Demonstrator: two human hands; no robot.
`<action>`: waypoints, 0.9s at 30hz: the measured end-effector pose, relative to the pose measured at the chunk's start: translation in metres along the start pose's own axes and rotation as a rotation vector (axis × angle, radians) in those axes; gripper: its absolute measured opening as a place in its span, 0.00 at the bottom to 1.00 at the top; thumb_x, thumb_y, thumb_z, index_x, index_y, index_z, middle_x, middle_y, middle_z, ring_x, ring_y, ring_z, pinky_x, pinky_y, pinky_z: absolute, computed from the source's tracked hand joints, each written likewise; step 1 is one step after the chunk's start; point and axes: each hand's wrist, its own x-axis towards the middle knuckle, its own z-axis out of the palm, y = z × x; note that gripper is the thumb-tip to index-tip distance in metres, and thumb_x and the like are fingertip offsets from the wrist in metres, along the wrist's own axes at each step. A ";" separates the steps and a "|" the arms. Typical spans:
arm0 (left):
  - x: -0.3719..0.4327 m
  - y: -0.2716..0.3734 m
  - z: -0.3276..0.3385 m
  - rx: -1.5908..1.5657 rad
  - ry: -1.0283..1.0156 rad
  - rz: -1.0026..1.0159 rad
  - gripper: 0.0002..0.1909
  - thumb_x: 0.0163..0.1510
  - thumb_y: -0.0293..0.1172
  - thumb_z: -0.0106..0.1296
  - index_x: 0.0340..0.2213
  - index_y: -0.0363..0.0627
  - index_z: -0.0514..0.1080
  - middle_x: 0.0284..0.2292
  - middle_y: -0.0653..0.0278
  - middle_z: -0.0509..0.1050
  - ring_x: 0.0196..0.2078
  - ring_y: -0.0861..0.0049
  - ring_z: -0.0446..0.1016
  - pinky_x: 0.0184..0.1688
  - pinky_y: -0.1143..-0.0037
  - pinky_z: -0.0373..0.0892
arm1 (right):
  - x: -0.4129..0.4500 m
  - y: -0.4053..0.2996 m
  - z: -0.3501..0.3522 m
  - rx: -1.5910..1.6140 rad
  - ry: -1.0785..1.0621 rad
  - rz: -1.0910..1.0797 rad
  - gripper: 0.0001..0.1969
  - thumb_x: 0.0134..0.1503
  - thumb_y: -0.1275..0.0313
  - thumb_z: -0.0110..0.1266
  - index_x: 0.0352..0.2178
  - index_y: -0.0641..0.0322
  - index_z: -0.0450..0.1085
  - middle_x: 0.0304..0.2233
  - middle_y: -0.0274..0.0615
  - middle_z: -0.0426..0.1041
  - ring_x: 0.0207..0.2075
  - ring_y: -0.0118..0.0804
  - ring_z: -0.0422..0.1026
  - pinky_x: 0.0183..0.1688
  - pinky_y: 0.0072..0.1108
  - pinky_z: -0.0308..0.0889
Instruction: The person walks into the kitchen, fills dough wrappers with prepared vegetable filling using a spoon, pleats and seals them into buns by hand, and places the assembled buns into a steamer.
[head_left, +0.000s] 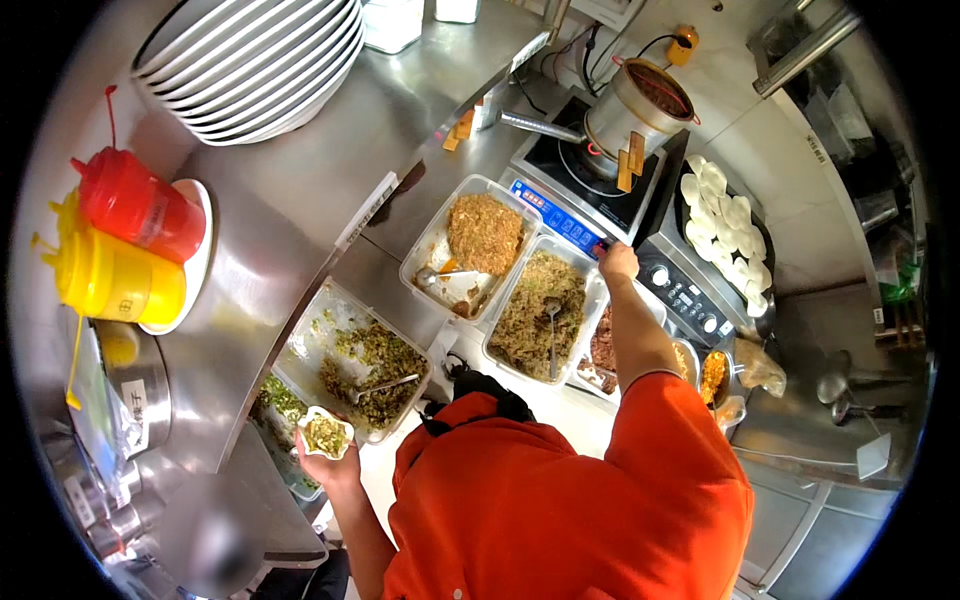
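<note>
My left hand (330, 465) holds up a small wavy-edged pale cup or wrapper (326, 435) filled with chopped green filling, beside a clear tub of green filling (386, 360) with a spoon in it. My right hand (619, 262) reaches to the right end of the blue control panel (559, 217) of an induction cooker, its fingers closed around a dark knob. Between my hands stand a tub of brown crumbly filling (484, 232) and a tub of greenish-brown filling (544, 315), each with a spoon. A tub of reddish-brown filling (602, 345) lies partly under my right forearm.
A steel pot (626, 112) stands on the cooker, its handle pointing left. Flat white pieces (724, 225) cover a pan at right. On the left steel shelf are stacked plates (255, 75) and red (142, 202) and yellow (124, 270) squeeze bottles. A blurred form, possibly a person, is lower left.
</note>
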 end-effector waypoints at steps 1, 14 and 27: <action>0.000 0.000 0.001 -0.001 -0.014 -0.023 0.19 0.63 0.45 0.44 0.41 0.44 0.76 0.38 0.57 0.80 0.40 0.62 0.78 0.45 0.63 0.75 | -0.005 -0.003 0.003 0.011 0.018 -0.009 0.27 0.51 0.48 0.66 0.40 0.62 0.77 0.43 0.51 0.79 0.46 0.51 0.79 0.46 0.36 0.75; -0.018 0.006 -0.021 -0.071 -0.067 0.028 0.22 0.61 0.46 0.44 0.43 0.40 0.76 0.39 0.51 0.79 0.42 0.56 0.76 0.49 0.60 0.72 | -0.195 -0.125 -0.066 0.677 -0.238 -0.820 0.11 0.61 0.66 0.58 0.33 0.65 0.78 0.24 0.54 0.77 0.21 0.46 0.75 0.28 0.32 0.69; -0.038 0.002 -0.001 -0.378 -0.237 0.014 0.29 0.66 0.50 0.34 0.50 0.36 0.70 0.49 0.46 0.74 0.55 0.53 0.71 0.60 0.59 0.67 | -0.433 -0.230 -0.063 0.810 -1.188 -1.304 0.15 0.54 0.66 0.66 0.36 0.69 0.75 0.31 0.48 0.81 0.32 0.36 0.80 0.37 0.25 0.74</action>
